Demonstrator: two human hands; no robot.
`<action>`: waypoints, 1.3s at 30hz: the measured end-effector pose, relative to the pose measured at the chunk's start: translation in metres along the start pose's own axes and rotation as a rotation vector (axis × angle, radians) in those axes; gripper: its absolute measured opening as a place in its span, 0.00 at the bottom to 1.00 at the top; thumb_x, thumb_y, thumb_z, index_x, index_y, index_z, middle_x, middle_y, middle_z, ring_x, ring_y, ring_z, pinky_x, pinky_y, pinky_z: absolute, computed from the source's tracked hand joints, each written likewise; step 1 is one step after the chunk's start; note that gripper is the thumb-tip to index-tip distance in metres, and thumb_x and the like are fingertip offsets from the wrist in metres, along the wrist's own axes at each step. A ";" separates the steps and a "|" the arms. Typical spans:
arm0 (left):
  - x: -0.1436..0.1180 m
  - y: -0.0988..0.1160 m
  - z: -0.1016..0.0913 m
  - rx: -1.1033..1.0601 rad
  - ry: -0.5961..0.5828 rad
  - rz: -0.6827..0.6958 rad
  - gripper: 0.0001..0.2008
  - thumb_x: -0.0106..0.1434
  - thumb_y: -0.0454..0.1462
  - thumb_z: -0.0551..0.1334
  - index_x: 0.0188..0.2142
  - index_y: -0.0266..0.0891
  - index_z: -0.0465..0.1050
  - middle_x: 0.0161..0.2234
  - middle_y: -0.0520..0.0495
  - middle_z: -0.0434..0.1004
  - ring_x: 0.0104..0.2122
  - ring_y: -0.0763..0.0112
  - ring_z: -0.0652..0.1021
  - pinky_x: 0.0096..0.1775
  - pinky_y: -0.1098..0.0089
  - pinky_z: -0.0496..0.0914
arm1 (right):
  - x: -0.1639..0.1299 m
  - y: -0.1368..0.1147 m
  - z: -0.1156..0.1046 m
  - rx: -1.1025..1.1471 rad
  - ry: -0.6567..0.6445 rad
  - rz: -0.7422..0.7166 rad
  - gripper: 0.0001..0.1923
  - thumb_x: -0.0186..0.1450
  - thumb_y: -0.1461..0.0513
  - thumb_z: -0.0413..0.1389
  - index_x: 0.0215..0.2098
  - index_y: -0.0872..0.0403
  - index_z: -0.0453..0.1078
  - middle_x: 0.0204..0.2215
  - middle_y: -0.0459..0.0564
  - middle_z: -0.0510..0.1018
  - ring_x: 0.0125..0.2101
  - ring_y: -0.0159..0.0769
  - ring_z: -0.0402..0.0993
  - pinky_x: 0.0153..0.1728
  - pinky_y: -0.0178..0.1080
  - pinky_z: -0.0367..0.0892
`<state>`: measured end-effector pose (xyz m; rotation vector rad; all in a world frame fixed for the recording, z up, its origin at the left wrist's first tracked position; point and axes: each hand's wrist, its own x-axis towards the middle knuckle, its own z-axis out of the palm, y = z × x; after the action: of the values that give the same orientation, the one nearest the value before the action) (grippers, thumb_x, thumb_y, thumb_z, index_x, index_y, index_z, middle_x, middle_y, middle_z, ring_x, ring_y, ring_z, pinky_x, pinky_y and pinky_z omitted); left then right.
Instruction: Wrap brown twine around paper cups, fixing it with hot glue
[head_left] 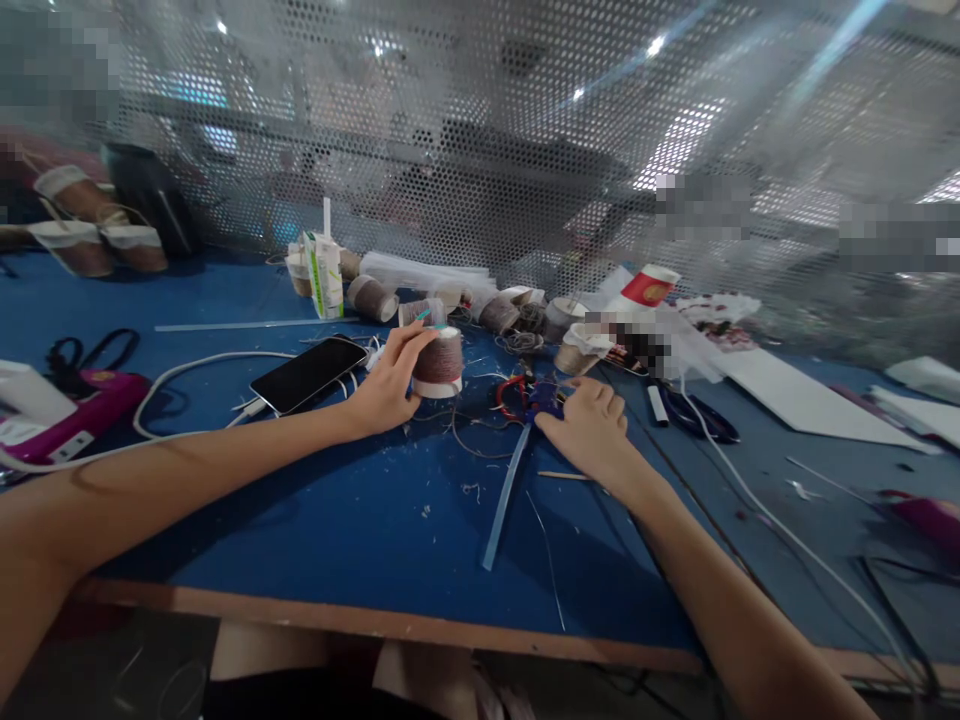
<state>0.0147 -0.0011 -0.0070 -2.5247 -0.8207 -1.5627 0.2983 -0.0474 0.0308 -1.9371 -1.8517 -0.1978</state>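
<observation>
Thread spool (439, 362) stands upright on blue table (360, 530), left hand (390, 385) cupping its 9 o'clock side; right hand (592, 430) lies loosely curled on cutters (529, 397) at 3 o'clock; steady the spool's base before lifting.

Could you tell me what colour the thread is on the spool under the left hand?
Brownish mauve on the spool, seen in the head view.

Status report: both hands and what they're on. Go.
Left hand gripping brown thread spool, fingers on top. Right hand knuckles-up by scissors on blue table. Phone and loose threads close by.
</observation>
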 end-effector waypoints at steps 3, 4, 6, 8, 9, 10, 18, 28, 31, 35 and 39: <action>0.000 0.001 0.002 -0.011 -0.080 0.013 0.44 0.50 0.23 0.59 0.66 0.40 0.47 0.59 0.34 0.57 0.62 0.46 0.63 0.60 0.42 0.66 | -0.007 0.004 0.006 -0.065 -0.054 0.035 0.22 0.52 0.55 0.61 0.40 0.55 0.61 0.39 0.62 0.69 0.45 0.61 0.67 0.42 0.59 0.65; 0.000 0.001 0.002 -0.021 -0.112 0.019 0.45 0.51 0.23 0.60 0.66 0.40 0.46 0.59 0.34 0.56 0.62 0.46 0.64 0.60 0.43 0.67 | -0.009 0.004 0.005 -0.097 -0.069 0.013 0.22 0.51 0.55 0.61 0.40 0.55 0.61 0.38 0.62 0.69 0.45 0.61 0.68 0.41 0.58 0.66; 0.001 0.002 0.001 -0.044 -0.159 0.030 0.45 0.51 0.24 0.60 0.67 0.42 0.46 0.58 0.35 0.56 0.61 0.47 0.65 0.59 0.45 0.68 | -0.011 -0.001 0.000 -0.176 -0.111 -0.013 0.23 0.50 0.56 0.61 0.40 0.56 0.61 0.39 0.63 0.69 0.45 0.62 0.67 0.41 0.57 0.66; 0.001 0.003 0.000 -0.059 -0.179 0.029 0.45 0.51 0.25 0.61 0.66 0.43 0.47 0.57 0.36 0.56 0.61 0.48 0.65 0.59 0.46 0.69 | -0.010 -0.007 -0.008 -0.256 -0.170 0.003 0.24 0.50 0.58 0.61 0.42 0.58 0.61 0.41 0.65 0.69 0.46 0.63 0.67 0.43 0.56 0.65; 0.002 0.003 0.000 -0.063 -0.179 0.020 0.45 0.50 0.25 0.62 0.65 0.44 0.48 0.57 0.37 0.57 0.61 0.48 0.65 0.58 0.46 0.69 | -0.008 -0.010 -0.011 -0.287 -0.199 0.014 0.24 0.51 0.59 0.60 0.43 0.60 0.61 0.42 0.66 0.69 0.47 0.63 0.67 0.43 0.55 0.65; 0.002 0.004 0.000 -0.065 -0.175 0.006 0.44 0.50 0.27 0.63 0.65 0.43 0.49 0.56 0.37 0.57 0.60 0.48 0.66 0.58 0.46 0.69 | -0.007 -0.013 -0.015 -0.310 -0.222 0.019 0.24 0.51 0.60 0.60 0.43 0.61 0.60 0.42 0.67 0.69 0.47 0.63 0.67 0.44 0.55 0.64; -0.001 -0.009 0.007 -0.215 0.104 -0.070 0.38 0.53 0.37 0.71 0.59 0.40 0.53 0.55 0.36 0.60 0.59 0.51 0.67 0.59 0.49 0.69 | -0.004 -0.026 -0.020 -0.331 -0.140 -0.022 0.17 0.58 0.62 0.55 0.42 0.63 0.60 0.41 0.70 0.70 0.44 0.59 0.69 0.43 0.52 0.65; -0.005 -0.020 0.013 -0.393 0.134 -0.146 0.45 0.51 0.43 0.73 0.59 0.45 0.45 0.57 0.36 0.59 0.59 0.50 0.69 0.61 0.47 0.67 | -0.016 -0.040 -0.032 0.386 0.021 -0.081 0.16 0.66 0.50 0.50 0.32 0.52 0.70 0.26 0.54 0.77 0.28 0.45 0.75 0.37 0.47 0.71; -0.006 -0.020 0.013 -0.369 0.103 -0.193 0.45 0.49 0.40 0.74 0.59 0.42 0.47 0.56 0.35 0.61 0.58 0.48 0.70 0.60 0.45 0.67 | -0.019 -0.047 -0.029 0.767 -0.211 -0.020 0.21 0.64 0.45 0.51 0.26 0.52 0.69 0.16 0.49 0.74 0.21 0.40 0.75 0.29 0.43 0.71; -0.006 -0.020 0.013 -0.345 0.090 -0.216 0.46 0.49 0.38 0.74 0.59 0.41 0.47 0.55 0.34 0.61 0.57 0.47 0.71 0.60 0.44 0.67 | -0.028 -0.053 -0.022 1.198 -0.259 0.107 0.19 0.57 0.46 0.56 0.28 0.54 0.70 0.09 0.42 0.67 0.10 0.34 0.65 0.14 0.38 0.64; -0.003 -0.016 0.010 -0.303 0.071 -0.182 0.45 0.49 0.38 0.74 0.59 0.41 0.48 0.54 0.37 0.62 0.56 0.50 0.72 0.59 0.48 0.70 | -0.035 -0.052 -0.020 1.318 -0.264 0.040 0.21 0.56 0.46 0.58 0.33 0.55 0.72 0.10 0.41 0.67 0.09 0.32 0.62 0.10 0.36 0.61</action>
<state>0.0139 0.0145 -0.0181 -2.6368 -0.8875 -1.9580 0.2483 -0.0878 0.0457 -1.0366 -1.3973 1.0622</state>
